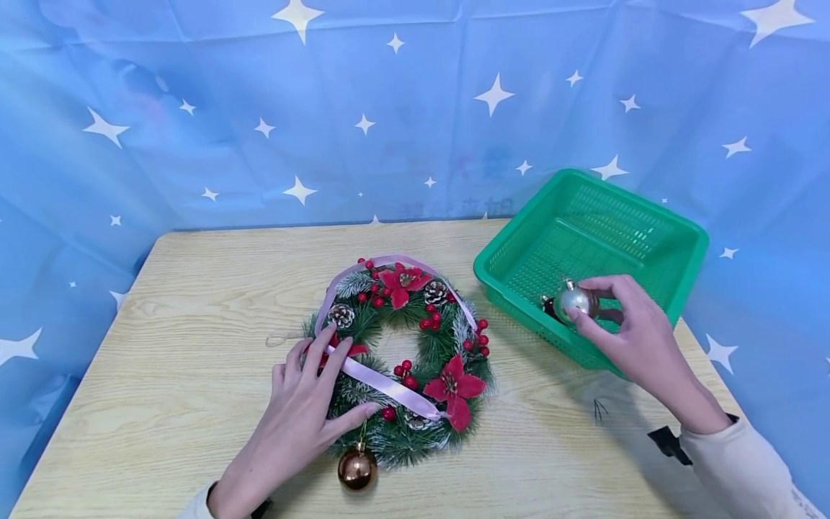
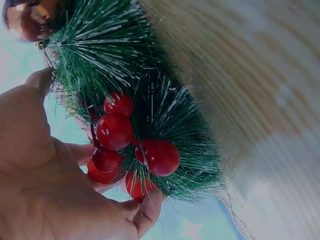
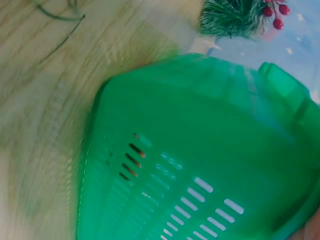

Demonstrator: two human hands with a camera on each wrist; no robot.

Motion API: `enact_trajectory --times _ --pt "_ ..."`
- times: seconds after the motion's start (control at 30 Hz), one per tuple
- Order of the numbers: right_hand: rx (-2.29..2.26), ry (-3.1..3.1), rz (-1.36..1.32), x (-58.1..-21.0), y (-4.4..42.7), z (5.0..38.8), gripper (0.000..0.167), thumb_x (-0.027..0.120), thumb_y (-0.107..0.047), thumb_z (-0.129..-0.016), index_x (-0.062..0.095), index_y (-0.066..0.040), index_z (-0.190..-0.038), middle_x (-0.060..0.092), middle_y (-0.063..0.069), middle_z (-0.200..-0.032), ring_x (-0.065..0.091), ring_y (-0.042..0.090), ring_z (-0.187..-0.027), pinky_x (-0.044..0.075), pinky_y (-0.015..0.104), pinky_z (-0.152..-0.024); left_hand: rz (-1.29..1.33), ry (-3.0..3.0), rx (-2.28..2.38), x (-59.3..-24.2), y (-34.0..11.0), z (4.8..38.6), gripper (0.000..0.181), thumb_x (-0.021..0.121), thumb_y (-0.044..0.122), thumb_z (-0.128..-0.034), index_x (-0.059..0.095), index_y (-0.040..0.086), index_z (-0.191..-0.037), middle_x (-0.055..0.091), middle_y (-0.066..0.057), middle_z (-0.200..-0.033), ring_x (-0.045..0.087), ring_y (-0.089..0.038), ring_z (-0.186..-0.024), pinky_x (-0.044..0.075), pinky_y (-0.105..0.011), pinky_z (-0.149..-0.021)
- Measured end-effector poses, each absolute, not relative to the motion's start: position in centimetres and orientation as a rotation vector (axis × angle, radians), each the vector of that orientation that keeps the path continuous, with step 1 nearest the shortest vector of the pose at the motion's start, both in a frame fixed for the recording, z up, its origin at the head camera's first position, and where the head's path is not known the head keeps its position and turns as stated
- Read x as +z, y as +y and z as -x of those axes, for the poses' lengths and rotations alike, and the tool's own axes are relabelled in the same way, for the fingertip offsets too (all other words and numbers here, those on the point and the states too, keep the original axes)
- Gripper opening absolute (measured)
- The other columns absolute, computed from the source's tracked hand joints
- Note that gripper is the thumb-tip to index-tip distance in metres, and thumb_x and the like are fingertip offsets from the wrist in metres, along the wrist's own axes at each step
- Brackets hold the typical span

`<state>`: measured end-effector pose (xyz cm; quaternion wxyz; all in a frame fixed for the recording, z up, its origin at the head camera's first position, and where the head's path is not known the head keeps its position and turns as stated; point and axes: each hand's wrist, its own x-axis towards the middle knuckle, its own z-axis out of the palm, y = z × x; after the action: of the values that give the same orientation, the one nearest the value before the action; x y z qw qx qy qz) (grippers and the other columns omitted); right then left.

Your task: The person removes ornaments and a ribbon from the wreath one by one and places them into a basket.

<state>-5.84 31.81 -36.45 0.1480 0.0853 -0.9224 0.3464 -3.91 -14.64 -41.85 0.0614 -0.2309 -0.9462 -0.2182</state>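
Observation:
A green Christmas wreath (image 1: pixel 421 440) with red poinsettias, berries, pinecones and a pale purple ribbon (image 1: pixel 389 388) lies on the table. My left hand (image 1: pixel 301 404) rests on its left side, fingers spread over a red flower and the ribbon. Seen from the left wrist, the fingertips touch the wreath beside red berries (image 2: pixel 115 131). A shiny bronze ball ornament (image 1: pixel 357 468) hangs at the wreath's near edge. Over the near side of the green basket (image 1: pixel 583 209), my right hand (image 1: pixel 635 331) pinches a silver ball ornament (image 1: pixel 576 299) between thumb and fingers. A dark ornament (image 1: pixel 548 306) shows beside it.
The wooden table (image 1: pixel 194 324) carries everything. A small dark green wiry sprig (image 1: pixel 599 411) lies right of the wreath, and a thin loop of string (image 1: pixel 280 339) left of it. A blue star-patterned cloth (image 1: pixel 415 108) hangs behind the table.

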Motion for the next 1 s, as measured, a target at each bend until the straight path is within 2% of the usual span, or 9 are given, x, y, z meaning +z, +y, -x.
enact_trajectory --times 0.1,0.27,0.5,0.63,0.8,1.0 --pt "0.976 -2.707 -0.236 -36.5 32.1 6.1 0.036 0.079 -0.009 -0.101 0.065 -0.003 -0.133 0.062 0.009 -0.127 0.058 0.006 -0.104 0.049 0.006 -0.083 0.701 -2.856 -0.655 -41.9 -14.6 3.9 0.096 0.071 0.072 -0.0955 0.048 0.009 -0.164 0.031 -0.017 -0.173 0.035 -0.054 -0.145 0.035 -0.061 -0.093" --pt "0.895 -2.819 -0.259 -36.4 32.8 6.6 0.035 0.078 -0.011 -0.102 0.064 -0.001 -0.132 0.06 0.014 -0.128 0.057 0.019 -0.103 0.049 0.009 -0.079 0.701 -2.855 -0.655 -41.9 -14.6 3.9 0.095 0.071 0.072 -0.0957 0.048 0.009 -0.164 0.031 -0.017 -0.173 0.035 -0.054 -0.145 0.035 -0.06 -0.093" --pt "0.753 -2.976 -0.286 -36.3 33.3 7.4 0.028 0.076 -0.01 -0.102 0.065 0.0 -0.126 0.061 0.017 -0.121 0.054 0.026 -0.096 0.048 0.035 -0.069 0.699 -2.862 -0.657 -41.9 -14.6 3.8 0.096 0.071 0.072 -0.0955 0.048 0.01 -0.165 0.03 -0.017 -0.173 0.034 -0.053 -0.146 0.035 -0.061 -0.095" --pt "0.72 -3.024 -0.301 -36.5 33.3 7.8 0.03 0.077 -0.009 -0.102 0.065 0.003 -0.126 0.06 0.023 -0.121 0.057 0.032 -0.099 0.049 0.046 -0.072 0.702 -2.858 -0.66 -41.9 -14.6 3.9 0.096 0.071 0.072 -0.0953 0.048 0.01 -0.165 0.03 -0.017 -0.173 0.034 -0.054 -0.146 0.035 -0.061 -0.095" --pt "0.701 -3.085 -0.299 -36.5 33.4 8.2 0.034 0.076 -0.01 -0.103 0.063 0.007 -0.13 0.058 0.029 -0.127 0.058 0.041 -0.109 0.05 0.058 -0.082 0.7 -2.855 -0.659 -42.0 -14.6 3.9 0.096 0.071 0.072 -0.0949 0.048 0.01 -0.164 0.031 -0.017 -0.173 0.034 -0.053 -0.146 0.035 -0.061 -0.094" --pt "0.683 -3.161 -0.303 -36.4 33.4 8.7 0.036 0.074 -0.012 -0.106 0.062 0.008 -0.133 0.055 0.03 -0.13 0.056 0.044 -0.113 0.05 0.063 -0.087 0.691 -2.864 -0.659 -42.0 -14.7 3.8 0.097 0.071 0.073 -0.0949 0.048 0.01 -0.165 0.031 -0.017 -0.173 0.033 -0.053 -0.146 0.036 -0.063 -0.096"
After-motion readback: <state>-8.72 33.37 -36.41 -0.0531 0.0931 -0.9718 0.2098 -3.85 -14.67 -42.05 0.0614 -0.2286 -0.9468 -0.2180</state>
